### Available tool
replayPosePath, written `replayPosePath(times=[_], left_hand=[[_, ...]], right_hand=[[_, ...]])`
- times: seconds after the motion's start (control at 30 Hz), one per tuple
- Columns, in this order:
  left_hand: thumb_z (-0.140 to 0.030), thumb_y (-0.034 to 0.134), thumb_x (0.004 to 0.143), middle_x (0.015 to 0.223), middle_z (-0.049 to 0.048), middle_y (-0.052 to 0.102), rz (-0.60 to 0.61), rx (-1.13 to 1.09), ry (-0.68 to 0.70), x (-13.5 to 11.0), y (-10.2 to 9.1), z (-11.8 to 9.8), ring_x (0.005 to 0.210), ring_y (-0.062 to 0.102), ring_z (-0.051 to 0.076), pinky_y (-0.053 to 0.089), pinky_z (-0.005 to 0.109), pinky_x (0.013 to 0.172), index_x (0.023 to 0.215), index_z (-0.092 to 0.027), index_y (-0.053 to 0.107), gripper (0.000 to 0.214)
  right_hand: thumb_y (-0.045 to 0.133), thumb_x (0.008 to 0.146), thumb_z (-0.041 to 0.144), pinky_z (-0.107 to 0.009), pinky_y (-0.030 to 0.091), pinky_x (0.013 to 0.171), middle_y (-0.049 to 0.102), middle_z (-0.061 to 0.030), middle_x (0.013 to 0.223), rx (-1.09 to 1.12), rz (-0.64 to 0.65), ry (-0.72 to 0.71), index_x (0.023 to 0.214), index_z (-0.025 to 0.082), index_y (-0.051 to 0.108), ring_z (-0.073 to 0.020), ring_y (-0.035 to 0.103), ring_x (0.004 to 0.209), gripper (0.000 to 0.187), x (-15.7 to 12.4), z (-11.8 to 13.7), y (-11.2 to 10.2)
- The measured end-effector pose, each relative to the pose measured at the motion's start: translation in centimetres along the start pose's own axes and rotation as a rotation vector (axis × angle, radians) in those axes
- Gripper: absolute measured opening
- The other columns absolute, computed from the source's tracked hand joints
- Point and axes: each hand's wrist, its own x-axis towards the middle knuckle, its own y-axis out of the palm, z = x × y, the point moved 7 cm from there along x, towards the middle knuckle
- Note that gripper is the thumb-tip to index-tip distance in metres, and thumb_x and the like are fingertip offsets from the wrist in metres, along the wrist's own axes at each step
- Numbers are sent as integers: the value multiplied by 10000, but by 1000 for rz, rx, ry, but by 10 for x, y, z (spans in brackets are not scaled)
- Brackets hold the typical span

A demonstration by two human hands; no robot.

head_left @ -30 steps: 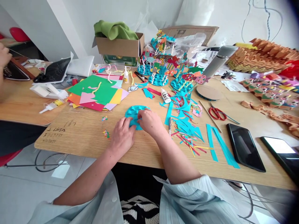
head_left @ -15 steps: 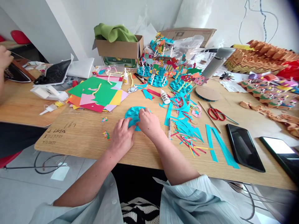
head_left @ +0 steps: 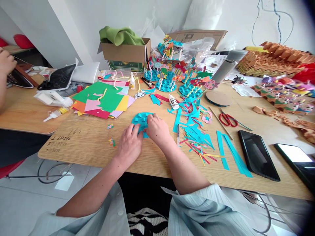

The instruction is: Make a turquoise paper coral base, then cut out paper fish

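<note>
In front of me on the table lies a round blue paper base (head_left: pixel 140 118) with raised, wavy paper loops on it. My left hand (head_left: pixel 129 141) is closed at its near left edge, thumb and fingers pressed on the paper. At the right side, my right hand (head_left: pixel 157 128) has its fingers curled in a pinch on the blue paper; the fingertips partly hide what they hold. Small paper scraps (head_left: pixel 112 142) lie left of my left hand. A white glue bottle (head_left: pixel 174 102) stands tilted beyond my right hand.
Coloured paper sheets (head_left: pixel 102 98) are stacked at left. Blue paper offcuts (head_left: pixel 197 131), a pen (head_left: pixel 178 135), red-handled scissors (head_left: pixel 228 118) and a black phone (head_left: pixel 258 155) lie at right. Finished blue paper pieces with fish (head_left: pixel 166 83) stand behind. Another person's hand (head_left: pixel 6 62) is at far left.
My left hand has shifted very slightly to the right along the base. My right hand stays nearly in place, and the view has turned a little.
</note>
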Motion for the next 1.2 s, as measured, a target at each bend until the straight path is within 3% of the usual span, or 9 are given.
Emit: replayPosePath(times=[0.47, 0.67, 0.9, 1.03, 1.2], left_hand=[[-79, 514, 829, 1250, 152, 597, -5, -60, -22, 1, 1, 4, 1144, 495, 322, 472, 456, 943, 1030, -143, 706, 285], [-86, 512, 837, 1257, 152, 591, 8, -74, -21, -1, 3, 6, 1158, 481, 322, 488, 447, 927, 1027, -154, 705, 279], [-92, 527, 834, 1254, 150, 589, 3, -92, -36, -1, 3, 7, 1171, 483, 318, 482, 442, 955, 1016, -149, 709, 264], [-102, 540, 827, 1240, 152, 590, -9, -118, -44, 0, 3, 8, 1175, 477, 315, 476, 450, 971, 997, -158, 717, 252], [-154, 579, 815, 1190, 161, 599, -48, -174, -43, 2, 0, 10, 1164, 466, 319, 468, 456, 985, 927, -141, 733, 192]], right_hand=[[656, 855, 270, -303, 497, 709, 630, -137, 1174, 25, -12, 2, 1156, 157, 575, -273, 681, 987, 332, 0, -2, -4], [495, 954, 271, -279, 440, 723, 733, -77, 937, 152, -15, -6, 1055, 208, 629, -221, 680, 916, 179, 6, -19, -13], [715, 787, 289, -233, 400, 618, 735, -49, 917, 253, 111, -40, 982, 190, 679, -178, 661, 812, 222, 8, -28, -8], [699, 768, 180, -230, 393, 587, 731, -52, 893, 269, 140, -41, 948, 183, 692, -176, 659, 779, 181, 9, -27, -5], [670, 764, 91, -205, 409, 537, 691, -20, 714, 446, 204, -41, 910, 164, 669, -137, 641, 628, 163, 12, -25, 3]])
